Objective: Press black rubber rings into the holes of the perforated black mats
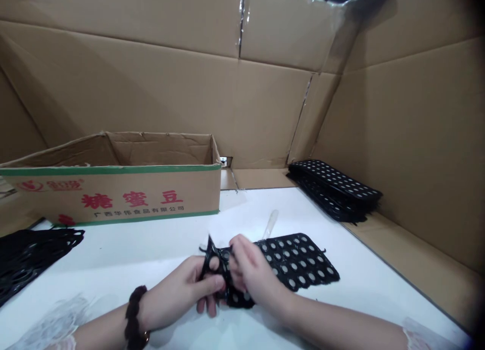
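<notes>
Left hand (174, 289): pinched the raised end of a black dotted sheet (316, 261).
Right hand (252, 269): curled closed over it, exact grip hidden.
Sheet: lay partly flat on the white table (144, 246).
Handling: steady pinch, gentle force seemed best against tearing.

Two hands (189, 289) (252, 271), one printed box (132, 193)

Perforated black sheet (303, 261), left end bent up
</notes>
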Available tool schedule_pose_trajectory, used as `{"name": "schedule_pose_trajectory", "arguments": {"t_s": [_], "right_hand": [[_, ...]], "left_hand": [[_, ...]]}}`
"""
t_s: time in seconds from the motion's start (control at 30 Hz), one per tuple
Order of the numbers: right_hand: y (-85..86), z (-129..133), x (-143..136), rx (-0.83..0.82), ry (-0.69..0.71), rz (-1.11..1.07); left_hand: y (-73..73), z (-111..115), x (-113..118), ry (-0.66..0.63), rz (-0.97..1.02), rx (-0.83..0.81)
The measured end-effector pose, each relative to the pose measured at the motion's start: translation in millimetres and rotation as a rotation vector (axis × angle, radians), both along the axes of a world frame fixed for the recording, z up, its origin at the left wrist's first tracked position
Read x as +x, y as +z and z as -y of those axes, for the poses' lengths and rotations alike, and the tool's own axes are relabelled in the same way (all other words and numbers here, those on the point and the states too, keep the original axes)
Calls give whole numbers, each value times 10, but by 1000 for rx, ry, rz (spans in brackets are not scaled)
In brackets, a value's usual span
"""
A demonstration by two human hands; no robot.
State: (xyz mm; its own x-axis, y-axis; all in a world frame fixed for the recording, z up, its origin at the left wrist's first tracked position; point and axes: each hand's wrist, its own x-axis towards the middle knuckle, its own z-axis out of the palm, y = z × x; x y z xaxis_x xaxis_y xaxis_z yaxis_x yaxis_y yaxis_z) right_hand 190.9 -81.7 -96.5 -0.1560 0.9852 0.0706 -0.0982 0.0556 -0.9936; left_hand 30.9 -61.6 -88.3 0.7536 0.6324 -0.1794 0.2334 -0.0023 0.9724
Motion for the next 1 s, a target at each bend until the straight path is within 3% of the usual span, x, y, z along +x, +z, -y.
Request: {"name": "schedule_pose_trajectory", "arguments": {"t_s": [0.07,0.17,0.27,0.4,0.6,0.83,0.93,1.0], "right_hand": [[29,-62,59,-77,-91,-113],[50,-99,121,-144,-17,-46],[32,-80,124,-90,82,39],[18,-49,135,16,63,232],[53,-12,191,393,-16,719],[27,-66,261,1029,207,1197],[32,-83,253,1096,217,1268],[27,-72,224,1040,210,1211]], "left_hand": [[19,-6,1,12,-19,0],[37,-25,-2,21,-25,-55],[28,-33,-3,34,-8,-120],[7,-23,7,108,14,-142],[17,-35,-1,173,56,-264],[-29,-37,-26,171,92,-287],[-24,-31,-15,156,58,-272],[-8,-29,-10,154,31,-271]]}}
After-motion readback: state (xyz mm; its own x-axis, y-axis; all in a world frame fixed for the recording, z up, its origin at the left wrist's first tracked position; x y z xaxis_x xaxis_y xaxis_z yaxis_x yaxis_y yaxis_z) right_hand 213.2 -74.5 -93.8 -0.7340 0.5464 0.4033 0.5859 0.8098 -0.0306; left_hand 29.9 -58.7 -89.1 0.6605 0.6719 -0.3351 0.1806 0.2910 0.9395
